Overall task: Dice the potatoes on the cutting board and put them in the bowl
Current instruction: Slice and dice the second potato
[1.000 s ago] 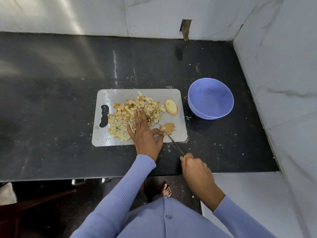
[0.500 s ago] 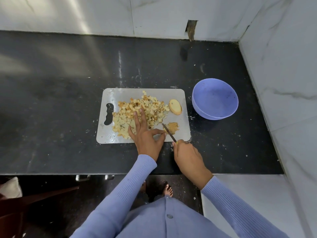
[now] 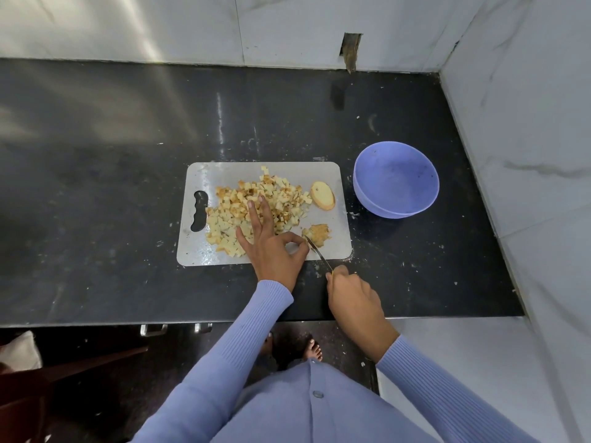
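The left hand [image 3: 271,251] lies palm-down on the cutting board [image 3: 224,174], its outer fingers stretched straight over the heap of diced potatoes [image 3: 256,206], while thumb and forefinger curl into a ring near the board's front edge; whether that grip pinches a piece I cannot tell. The right hand [image 3: 351,298] hovers over the bench [image 3: 96,187] just in front of the board's front right corner, its grip closed round the handle of a knife [image 3: 318,251]. The knife's long axis runs diagonally, tip pointing away and leftward onto the board, touching a small potato chunk [image 3: 318,233]. A potato slice [image 3: 323,195] lies flat near the board's right edge. The purple bowl [image 3: 396,180] stands on the bench just right of the board.
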`<state>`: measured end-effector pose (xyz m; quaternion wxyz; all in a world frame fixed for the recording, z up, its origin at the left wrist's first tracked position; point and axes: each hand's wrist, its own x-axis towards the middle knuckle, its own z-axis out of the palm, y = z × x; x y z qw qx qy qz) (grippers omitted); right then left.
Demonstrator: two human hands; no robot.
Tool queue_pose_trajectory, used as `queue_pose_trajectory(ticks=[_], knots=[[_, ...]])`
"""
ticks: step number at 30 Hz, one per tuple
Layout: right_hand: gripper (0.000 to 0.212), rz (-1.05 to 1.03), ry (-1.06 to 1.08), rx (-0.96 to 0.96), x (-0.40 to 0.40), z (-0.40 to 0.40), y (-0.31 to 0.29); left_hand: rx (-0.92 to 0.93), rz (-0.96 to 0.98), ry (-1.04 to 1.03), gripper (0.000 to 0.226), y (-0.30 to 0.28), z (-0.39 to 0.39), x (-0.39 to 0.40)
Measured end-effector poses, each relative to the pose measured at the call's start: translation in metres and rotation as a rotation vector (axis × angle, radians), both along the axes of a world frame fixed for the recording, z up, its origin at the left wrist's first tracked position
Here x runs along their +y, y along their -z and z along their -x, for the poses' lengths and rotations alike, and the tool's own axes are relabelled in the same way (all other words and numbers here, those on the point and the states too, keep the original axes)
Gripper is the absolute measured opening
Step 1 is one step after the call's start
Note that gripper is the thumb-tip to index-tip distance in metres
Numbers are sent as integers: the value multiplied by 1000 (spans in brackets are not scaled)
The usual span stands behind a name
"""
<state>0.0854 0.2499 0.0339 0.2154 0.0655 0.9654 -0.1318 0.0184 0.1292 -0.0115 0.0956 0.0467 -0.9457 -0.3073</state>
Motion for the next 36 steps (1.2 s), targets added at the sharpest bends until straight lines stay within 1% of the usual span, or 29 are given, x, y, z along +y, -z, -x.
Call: queue_pose_trajectory(ticks=[4,7,9,14,17,20,24,26,28,30,32,34,36], knots=[[31,2,0,-12,10,-9,-1,-4,15,-2,10,-1,2,-1],[36,54,0,-25,19,-8,-4,47,39,57,7,-1,5,-3],[37,114,32,-10,27,-3,-7,73,4,108,4,-1,4,-7],[24,203,57,178,38,29,-15,117,-83,142,6,-8,0,-17],[27,245,8,248,26,51,-13,122,-116,133,9,-14,-1,-19],[34,218,-22,264,12,62,-4,105,-130,147,14,-18,-2,-21],[25,169,-59,360,1,72,5,8,-178,224,22,-21,0,-28],[20,160,-90,378,-2,81,2,-45,-160,290,30,-18,3,-28],[17,192,-115,354,-3,92,0,-72,-117,347,39,-15,6,-27],[16,265,-113,323,-2,102,2,-88,-77,376,45,-14,10,-24],[15,385,-56,308,0,111,2,-108,-51,374,48,-15,15,-22],[17,487,16,319,2,116,0,-114,-7,379,46,-17,21,-21],[22,516,50,311,6,116,-6,-94,52,402,31,-18,28,-18]])
